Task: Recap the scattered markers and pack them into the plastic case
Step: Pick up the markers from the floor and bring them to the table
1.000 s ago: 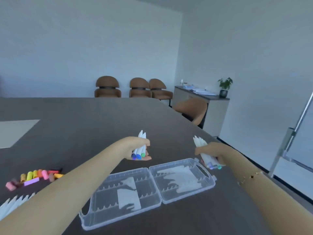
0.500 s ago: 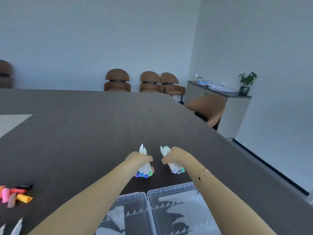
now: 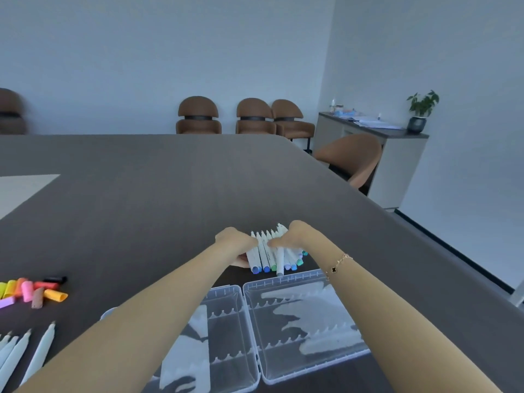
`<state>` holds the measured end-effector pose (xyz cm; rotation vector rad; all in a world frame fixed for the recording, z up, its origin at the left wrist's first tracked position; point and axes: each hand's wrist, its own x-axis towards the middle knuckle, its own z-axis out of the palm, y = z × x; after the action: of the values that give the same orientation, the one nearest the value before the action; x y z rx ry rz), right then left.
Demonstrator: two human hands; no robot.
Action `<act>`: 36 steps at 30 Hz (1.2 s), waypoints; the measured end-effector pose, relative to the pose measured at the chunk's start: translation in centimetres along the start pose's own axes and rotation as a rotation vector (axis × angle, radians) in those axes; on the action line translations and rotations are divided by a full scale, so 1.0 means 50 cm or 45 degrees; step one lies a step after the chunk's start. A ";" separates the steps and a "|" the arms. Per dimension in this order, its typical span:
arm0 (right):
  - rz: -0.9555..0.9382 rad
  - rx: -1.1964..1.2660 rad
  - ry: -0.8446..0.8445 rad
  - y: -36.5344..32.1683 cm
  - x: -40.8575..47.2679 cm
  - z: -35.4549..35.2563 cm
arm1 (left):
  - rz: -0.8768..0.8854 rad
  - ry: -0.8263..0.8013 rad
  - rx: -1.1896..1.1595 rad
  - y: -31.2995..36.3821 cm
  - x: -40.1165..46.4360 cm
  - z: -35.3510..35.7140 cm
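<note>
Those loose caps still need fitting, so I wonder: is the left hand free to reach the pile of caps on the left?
Probably not yet: the left hand grips the markers together with the right hand. The table toward the caps looks unobstructed.

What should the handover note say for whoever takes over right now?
Left hand: grips the left side of the marker bundle.
Right hand: grips the same bundle from the right; both hold it just beyond the open plastic case.
Case: lies open flat on the table, no markers in it.
Done: one batch gathered, coloured ends toward the person.
Left: seat this bundle in the case; loose caps at far left and uncapped markers at lower left need recapping and packing; close the case.
</note>
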<state>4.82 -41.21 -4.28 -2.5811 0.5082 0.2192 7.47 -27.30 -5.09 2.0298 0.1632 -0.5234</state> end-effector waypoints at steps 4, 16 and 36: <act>-0.016 0.012 0.074 0.020 0.015 0.004 | 0.008 0.036 0.090 -0.010 0.000 -0.019; -0.114 -0.139 0.163 0.091 0.033 0.003 | 1.263 -0.146 1.119 -0.044 -0.006 -0.038; -0.227 -0.068 0.067 0.132 0.049 -0.004 | 1.148 -0.390 1.414 -0.073 0.042 -0.026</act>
<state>4.48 -47.44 -7.60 -2.6716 0.2921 0.1048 8.54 -24.55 -8.38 2.6697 -1.4492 -0.3302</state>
